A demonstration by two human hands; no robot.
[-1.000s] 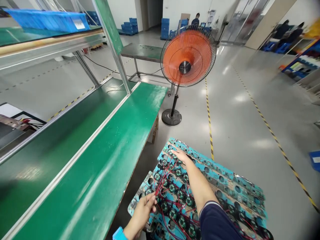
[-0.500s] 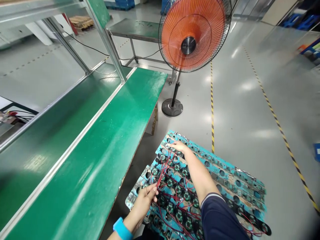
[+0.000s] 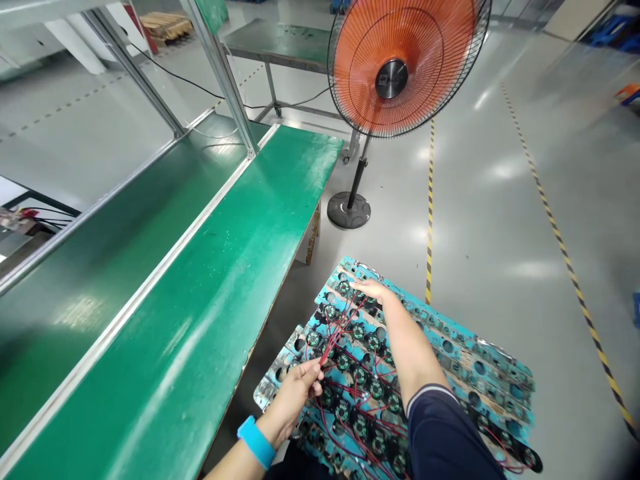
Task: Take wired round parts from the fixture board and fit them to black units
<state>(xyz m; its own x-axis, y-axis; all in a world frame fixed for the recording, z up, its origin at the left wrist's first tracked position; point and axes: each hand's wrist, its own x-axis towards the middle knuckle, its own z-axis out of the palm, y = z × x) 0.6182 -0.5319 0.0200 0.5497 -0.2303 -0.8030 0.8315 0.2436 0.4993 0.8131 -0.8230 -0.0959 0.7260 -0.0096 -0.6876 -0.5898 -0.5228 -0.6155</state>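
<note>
My left hand [image 3: 299, 389], with a blue band [image 3: 256, 443] on its wrist, pinches a bundle of red wires [image 3: 332, 343] near the board's left side. The wires fan out from its fingertips toward the far corner. There my right hand [image 3: 371, 291] reaches over a row of small round green-and-black parts, its fingers stretched out and their undersides hidden. One round part [image 3: 344, 287] shows just left of those fingertips. Beneath both hands lies a worn teal board [image 3: 500, 353] with rows of holes, carrying several such round parts in black strips [image 3: 515, 447] with red wires.
A long green workbench [image 3: 235, 247] with a metal frame [image 3: 225, 87] runs along the left. Beyond the board stands an orange floor fan [image 3: 393, 79] on a round black base [image 3: 349, 210]. A dark wheeled table [image 3: 280, 43] is behind it. Yellow-black tape [image 3: 430, 213] marks the floor.
My right hand has shifted slightly right along the far row, and the round part at its fingertips is now uncovered. My left hand keeps the wires and has moved slightly up and right.
</note>
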